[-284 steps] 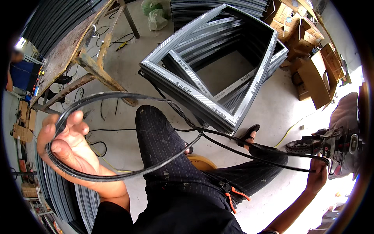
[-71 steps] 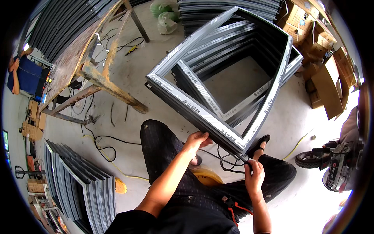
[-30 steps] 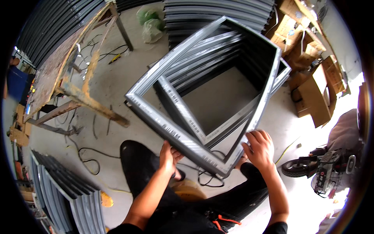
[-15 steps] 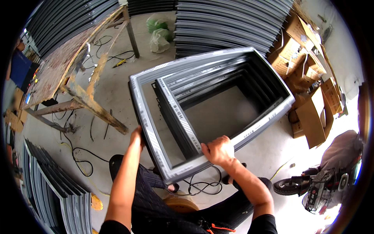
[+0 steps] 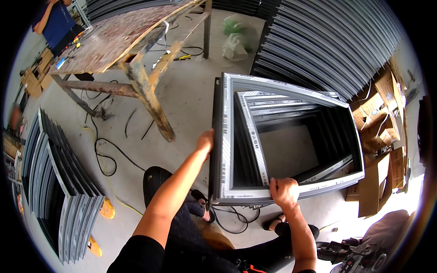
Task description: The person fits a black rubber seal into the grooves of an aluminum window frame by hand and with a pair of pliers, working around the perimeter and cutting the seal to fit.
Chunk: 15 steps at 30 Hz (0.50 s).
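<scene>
A grey rectangular window frame with printed protective film lies on top of a pile of similar frames in front of me. My left hand is closed on its left side, the fingertips hidden behind the bar. On the near bar, toward its left part, my right hand grips with curled fingers. Through the opening a lower frame shows, set at a different angle, with more dark frames beneath it. How firmly the top frame rests on the pile cannot be told.
A worn wooden workbench stands at the far left, a person behind it. Tall stacked frames rise at the back; another stack is at left. Cardboard boxes line the right. Black cable crosses the floor.
The view has swung left. The top frame has turned against the pile, and its left edge now stands nearly straight in view. Both hands keep hold of it.
</scene>
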### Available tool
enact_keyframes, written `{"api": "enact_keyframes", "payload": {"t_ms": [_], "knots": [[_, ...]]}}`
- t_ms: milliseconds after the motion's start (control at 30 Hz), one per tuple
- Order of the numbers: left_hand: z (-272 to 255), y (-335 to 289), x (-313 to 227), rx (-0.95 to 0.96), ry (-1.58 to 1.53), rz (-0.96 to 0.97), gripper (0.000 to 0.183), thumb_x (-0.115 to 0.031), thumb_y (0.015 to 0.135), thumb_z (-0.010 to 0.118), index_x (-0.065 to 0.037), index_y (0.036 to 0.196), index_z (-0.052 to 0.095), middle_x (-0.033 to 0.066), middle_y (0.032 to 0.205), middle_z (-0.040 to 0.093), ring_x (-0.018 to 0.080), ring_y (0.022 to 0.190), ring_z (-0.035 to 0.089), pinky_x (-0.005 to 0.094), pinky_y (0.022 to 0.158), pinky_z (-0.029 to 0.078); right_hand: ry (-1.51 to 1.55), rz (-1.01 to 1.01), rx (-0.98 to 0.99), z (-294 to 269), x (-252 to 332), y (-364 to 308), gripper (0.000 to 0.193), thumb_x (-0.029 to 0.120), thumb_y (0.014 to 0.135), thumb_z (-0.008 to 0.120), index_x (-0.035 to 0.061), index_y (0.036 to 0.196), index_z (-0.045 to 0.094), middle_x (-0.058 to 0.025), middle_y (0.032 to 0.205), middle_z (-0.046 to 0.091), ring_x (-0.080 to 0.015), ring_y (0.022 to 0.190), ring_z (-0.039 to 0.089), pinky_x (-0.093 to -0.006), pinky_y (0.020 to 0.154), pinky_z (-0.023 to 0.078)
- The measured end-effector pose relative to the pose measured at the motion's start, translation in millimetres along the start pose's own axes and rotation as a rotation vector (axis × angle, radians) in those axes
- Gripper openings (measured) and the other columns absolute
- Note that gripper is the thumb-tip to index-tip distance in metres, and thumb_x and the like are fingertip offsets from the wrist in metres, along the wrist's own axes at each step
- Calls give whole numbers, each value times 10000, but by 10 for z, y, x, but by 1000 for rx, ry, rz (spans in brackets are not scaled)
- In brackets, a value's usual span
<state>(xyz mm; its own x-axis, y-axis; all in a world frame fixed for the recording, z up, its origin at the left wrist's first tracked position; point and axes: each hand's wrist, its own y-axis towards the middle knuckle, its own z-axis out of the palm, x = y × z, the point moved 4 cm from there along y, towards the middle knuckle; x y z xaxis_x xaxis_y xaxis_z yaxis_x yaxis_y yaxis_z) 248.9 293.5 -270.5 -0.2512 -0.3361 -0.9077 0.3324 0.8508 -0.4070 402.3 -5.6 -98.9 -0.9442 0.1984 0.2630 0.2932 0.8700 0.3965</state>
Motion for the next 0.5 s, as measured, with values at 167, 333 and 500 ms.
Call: {"api": "enact_keyframes", "payload": {"t_ms": [167,333,500], "knots": [[21,-897,-398,183,-325,-276,484,-426,998,345,-18,1143,562,83,1030,639,181,902,596,368,787,480,-33,19,65,-113,32,-88,253,133,755,641,53,545,524,-146,571,552,-340,573,565,-441,562,436],[-360,-1911,461,313,-392,-351,452,-458,995,349,-72,945,578,23,780,610,129,676,559,283,608,444,-133,58,30,-462,630,-332,330,160,790,641,-12,1065,580,-185,1009,547,-352,938,509,-433,868,409],[-435,-2829,896,302,-382,-248,401,-417,994,419,-55,987,592,34,859,649,104,787,591,245,708,417,253,103,394,-645,1155,-1659,249,219,736,720,47,888,624,-131,802,597,-321,740,583,-413,655,481]]}}
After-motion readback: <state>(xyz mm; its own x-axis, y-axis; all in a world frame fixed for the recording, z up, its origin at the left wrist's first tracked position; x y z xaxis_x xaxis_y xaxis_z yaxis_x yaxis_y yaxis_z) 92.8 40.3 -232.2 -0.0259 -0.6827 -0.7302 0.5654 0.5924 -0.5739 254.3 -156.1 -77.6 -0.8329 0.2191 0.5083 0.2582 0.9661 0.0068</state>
